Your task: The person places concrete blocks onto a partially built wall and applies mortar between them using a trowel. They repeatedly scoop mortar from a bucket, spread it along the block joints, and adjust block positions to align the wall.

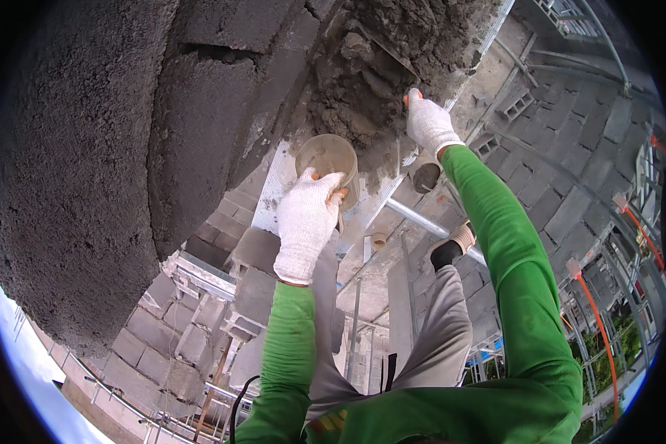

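Observation:
My left hand (307,222), in a white knit glove with bare fingertips, grips the rim and side of a translucent plastic tub (327,153). The tub is tilted towards me, and a thin greyish residue coats its inside. Farther off, my right hand (431,124), gloved alike, is closed round the handle of a trowel. Its blade (405,64) is partly buried in a heap of wet grey mortar (359,96). The mortar lies on a ribbed metal sheet (270,201), and the tub is at the heap's near edge.
A block wall (200,111) with a rough plastered face (74,148) rises at the left. Metal pipes (416,218), loose hollow blocks (518,105) and a round container (426,177) lie below the sheet. Scaffolding with orange straps (599,325) stands at the right.

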Action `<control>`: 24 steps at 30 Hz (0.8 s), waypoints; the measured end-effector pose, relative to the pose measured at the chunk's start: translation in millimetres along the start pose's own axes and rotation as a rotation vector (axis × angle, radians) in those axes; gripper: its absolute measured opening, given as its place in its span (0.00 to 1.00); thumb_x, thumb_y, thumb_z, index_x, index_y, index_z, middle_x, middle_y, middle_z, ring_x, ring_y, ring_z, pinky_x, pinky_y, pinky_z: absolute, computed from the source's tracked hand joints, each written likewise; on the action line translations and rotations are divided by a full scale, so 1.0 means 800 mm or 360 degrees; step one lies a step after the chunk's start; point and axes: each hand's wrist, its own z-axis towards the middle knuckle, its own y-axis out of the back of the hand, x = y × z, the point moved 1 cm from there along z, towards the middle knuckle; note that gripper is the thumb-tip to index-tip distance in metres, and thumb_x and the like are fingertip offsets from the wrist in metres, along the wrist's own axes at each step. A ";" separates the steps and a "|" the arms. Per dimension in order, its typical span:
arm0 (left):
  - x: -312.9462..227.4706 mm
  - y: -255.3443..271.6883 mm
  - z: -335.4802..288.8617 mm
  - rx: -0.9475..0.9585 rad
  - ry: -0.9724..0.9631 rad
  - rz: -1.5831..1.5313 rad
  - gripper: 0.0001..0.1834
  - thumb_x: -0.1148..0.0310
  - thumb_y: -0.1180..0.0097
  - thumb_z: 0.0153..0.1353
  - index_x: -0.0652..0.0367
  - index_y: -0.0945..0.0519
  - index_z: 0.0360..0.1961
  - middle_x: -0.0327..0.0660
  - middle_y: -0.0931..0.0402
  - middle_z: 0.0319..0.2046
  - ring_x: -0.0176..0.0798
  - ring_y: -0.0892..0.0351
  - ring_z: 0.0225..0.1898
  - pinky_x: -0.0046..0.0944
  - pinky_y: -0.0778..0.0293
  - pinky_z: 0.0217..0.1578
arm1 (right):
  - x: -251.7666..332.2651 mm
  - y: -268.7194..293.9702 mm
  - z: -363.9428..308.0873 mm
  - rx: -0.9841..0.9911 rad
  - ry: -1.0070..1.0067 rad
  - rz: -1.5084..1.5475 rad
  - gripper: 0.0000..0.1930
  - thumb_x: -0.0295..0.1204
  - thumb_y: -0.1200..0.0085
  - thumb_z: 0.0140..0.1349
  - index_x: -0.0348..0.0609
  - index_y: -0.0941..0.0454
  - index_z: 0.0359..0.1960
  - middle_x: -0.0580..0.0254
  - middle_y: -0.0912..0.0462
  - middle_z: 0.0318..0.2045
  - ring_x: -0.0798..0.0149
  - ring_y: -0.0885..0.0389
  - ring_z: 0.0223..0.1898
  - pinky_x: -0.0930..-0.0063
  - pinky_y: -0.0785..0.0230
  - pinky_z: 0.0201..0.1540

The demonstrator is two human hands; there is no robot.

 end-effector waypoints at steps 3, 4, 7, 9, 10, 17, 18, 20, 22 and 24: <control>-0.001 -0.017 -0.029 -0.0046 -0.0010 -0.0027 0.15 0.62 0.31 0.61 0.44 0.12 0.50 0.47 0.18 0.41 0.53 0.13 0.42 0.51 0.18 0.41 | -0.004 0.026 -0.032 0.0038 0.0019 -0.0084 0.14 0.36 0.55 0.77 0.40 0.30 0.55 0.38 0.12 0.41 0.36 0.12 0.48 0.43 0.22 0.49; 0.001 -0.022 -0.034 -0.0016 0.0013 -0.0005 0.15 0.62 0.30 0.60 0.44 0.12 0.50 0.47 0.18 0.41 0.53 0.13 0.42 0.51 0.18 0.40 | -0.001 0.033 -0.037 0.0053 -0.0029 -0.0103 0.14 0.36 0.55 0.77 0.40 0.30 0.54 0.38 0.12 0.41 0.37 0.13 0.49 0.43 0.22 0.49; 0.008 -0.037 -0.040 -0.0050 0.0034 -0.0060 0.15 0.61 0.31 0.61 0.44 0.12 0.50 0.47 0.20 0.40 0.54 0.14 0.40 0.51 0.19 0.40 | 0.023 0.030 -0.023 0.0025 0.0141 -0.0098 0.13 0.36 0.55 0.78 0.41 0.29 0.54 0.39 0.11 0.40 0.36 0.12 0.47 0.42 0.22 0.48; 0.013 -0.046 -0.043 -0.0008 0.0073 -0.0108 0.15 0.61 0.31 0.61 0.44 0.12 0.50 0.46 0.20 0.40 0.54 0.14 0.40 0.51 0.19 0.39 | 0.039 0.006 0.006 -0.0123 0.0232 -0.0068 0.12 0.35 0.55 0.78 0.41 0.29 0.54 0.40 0.11 0.39 0.36 0.12 0.46 0.42 0.22 0.48; 0.015 -0.048 -0.044 -0.0007 0.0089 -0.0132 0.15 0.61 0.31 0.61 0.44 0.12 0.50 0.46 0.21 0.40 0.54 0.14 0.40 0.52 0.19 0.39 | 0.042 -0.014 0.015 -0.0073 0.0189 -0.0018 0.12 0.34 0.55 0.77 0.41 0.29 0.54 0.40 0.11 0.39 0.37 0.12 0.46 0.42 0.22 0.48; 0.026 -0.040 -0.043 -0.0129 0.0116 -0.0162 0.15 0.61 0.31 0.61 0.45 0.12 0.49 0.46 0.21 0.39 0.53 0.15 0.40 0.51 0.20 0.38 | -0.073 -0.129 -0.128 0.0226 -0.0268 0.0484 0.14 0.39 0.43 0.74 0.43 0.29 0.49 0.50 0.14 0.31 0.50 0.12 0.34 0.49 0.22 0.36; 0.029 -0.038 -0.042 -0.0123 0.0136 -0.0162 0.15 0.61 0.31 0.61 0.45 0.12 0.49 0.45 0.21 0.39 0.53 0.15 0.40 0.51 0.20 0.38 | -0.087 -0.143 -0.163 0.0251 -0.0479 0.1035 0.13 0.40 0.41 0.73 0.45 0.27 0.47 0.58 0.16 0.28 0.60 0.14 0.27 0.55 0.23 0.29; 0.035 -0.034 -0.037 -0.0098 0.0091 -0.0109 0.14 0.62 0.31 0.60 0.46 0.13 0.48 0.45 0.21 0.38 0.53 0.15 0.40 0.51 0.20 0.38 | -0.087 -0.165 -0.187 0.0172 -0.0919 0.1593 0.09 0.38 0.40 0.73 0.50 0.26 0.42 0.71 0.24 0.23 0.73 0.28 0.19 0.68 0.36 0.19; 0.041 -0.032 -0.029 -0.0066 0.0063 -0.0108 0.15 0.64 0.31 0.60 0.47 0.12 0.49 0.47 0.21 0.38 0.54 0.16 0.40 0.51 0.21 0.39 | -0.062 -0.174 -0.151 0.0249 -0.0765 0.1454 0.11 0.39 0.39 0.72 0.49 0.27 0.39 0.70 0.25 0.23 0.71 0.28 0.19 0.68 0.35 0.17; 0.044 -0.031 -0.024 -0.0026 0.0070 -0.0138 0.16 0.66 0.31 0.61 0.50 0.12 0.51 0.49 0.20 0.39 0.56 0.16 0.41 0.51 0.22 0.41 | -0.025 -0.166 -0.066 0.0519 -0.0917 0.1775 0.13 0.37 0.39 0.71 0.51 0.30 0.33 0.72 0.31 0.20 0.71 0.35 0.16 0.66 0.37 0.18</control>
